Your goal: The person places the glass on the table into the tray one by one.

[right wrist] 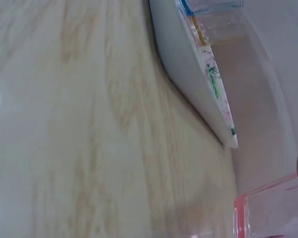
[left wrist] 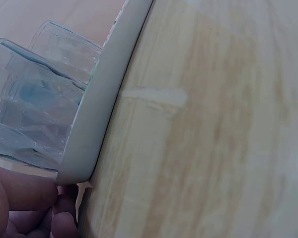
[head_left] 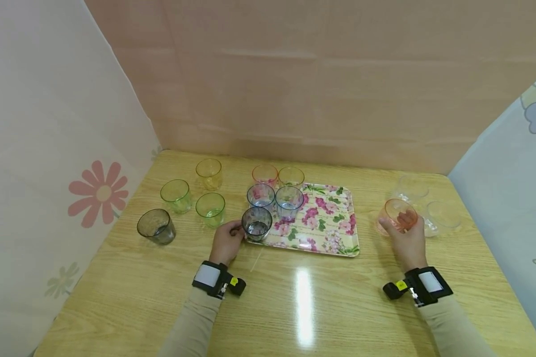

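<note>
My left hand (head_left: 227, 243) grips the near left corner of a floral tray (head_left: 326, 218), its curled fingers (left wrist: 27, 193) against the tray's outer wall in the left wrist view. Right beside it, a dark grey glass (head_left: 256, 232) stands on that corner. Two bluish glasses, a red-rimmed glass (head_left: 265, 173) and a yellow-rimmed glass (head_left: 291, 174) cluster at the tray's left side. To the right of the tray, my right hand (head_left: 408, 243) holds an orange-red glass (head_left: 390, 218); its reddish rim and a fingertip show in the right wrist view.
Left of the tray stand a yellow glass (head_left: 209, 176), two green glasses and another dark grey glass (head_left: 156, 228). Clear glasses (head_left: 443, 215) stand by my right hand. Patterned sheets flank the wooden table (head_left: 339, 307), and a plain backdrop (head_left: 321, 89) rises behind it.
</note>
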Demonstrator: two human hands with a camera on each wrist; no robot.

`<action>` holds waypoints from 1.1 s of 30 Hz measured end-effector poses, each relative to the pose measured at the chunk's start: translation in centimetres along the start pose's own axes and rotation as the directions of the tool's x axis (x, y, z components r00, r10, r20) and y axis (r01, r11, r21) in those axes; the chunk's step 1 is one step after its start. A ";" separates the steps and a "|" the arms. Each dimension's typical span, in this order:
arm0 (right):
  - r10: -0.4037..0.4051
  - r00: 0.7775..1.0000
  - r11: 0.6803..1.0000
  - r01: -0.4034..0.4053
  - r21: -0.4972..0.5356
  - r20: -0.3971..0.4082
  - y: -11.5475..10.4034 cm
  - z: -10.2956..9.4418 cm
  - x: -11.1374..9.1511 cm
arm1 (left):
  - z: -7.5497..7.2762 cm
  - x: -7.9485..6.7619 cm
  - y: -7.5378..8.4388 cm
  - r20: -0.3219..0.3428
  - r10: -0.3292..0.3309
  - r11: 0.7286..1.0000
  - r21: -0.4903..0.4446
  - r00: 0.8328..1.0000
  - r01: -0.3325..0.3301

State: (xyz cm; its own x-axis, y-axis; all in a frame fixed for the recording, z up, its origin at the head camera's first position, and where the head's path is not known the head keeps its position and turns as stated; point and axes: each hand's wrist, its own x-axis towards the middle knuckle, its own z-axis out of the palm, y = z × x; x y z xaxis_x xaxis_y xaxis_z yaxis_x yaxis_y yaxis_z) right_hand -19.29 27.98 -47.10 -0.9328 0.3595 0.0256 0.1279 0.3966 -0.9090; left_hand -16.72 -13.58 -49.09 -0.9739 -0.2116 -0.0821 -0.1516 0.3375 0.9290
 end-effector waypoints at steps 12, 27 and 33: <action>-0.126 0.986 0.990 0.116 0.086 0.112 -4.1 1.5 -2.6 | -0.1 -0.2 0.3 0.002 -0.002 1.000 -0.001 1.000 0.002; -0.280 0.900 0.957 0.232 0.176 0.335 -6.4 5.8 -6.4 | -0.1 -0.1 0.2 -0.001 0.009 1.000 0.015 1.000 -0.009; -0.281 0.860 0.959 0.235 0.157 0.426 -6.3 8.5 -7.4 | -0.1 0.0 0.0 0.000 0.010 1.000 0.015 1.000 -0.010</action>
State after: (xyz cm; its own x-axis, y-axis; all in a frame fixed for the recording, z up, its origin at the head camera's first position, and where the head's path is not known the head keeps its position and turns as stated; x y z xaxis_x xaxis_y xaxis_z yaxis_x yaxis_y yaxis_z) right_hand -16.08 15.65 -45.05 -0.9817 -0.1620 0.1003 -0.1499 0.3321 -0.9313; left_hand -16.69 -13.66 -49.05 -0.9753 -0.2083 -0.0732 -0.1448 0.3529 0.9244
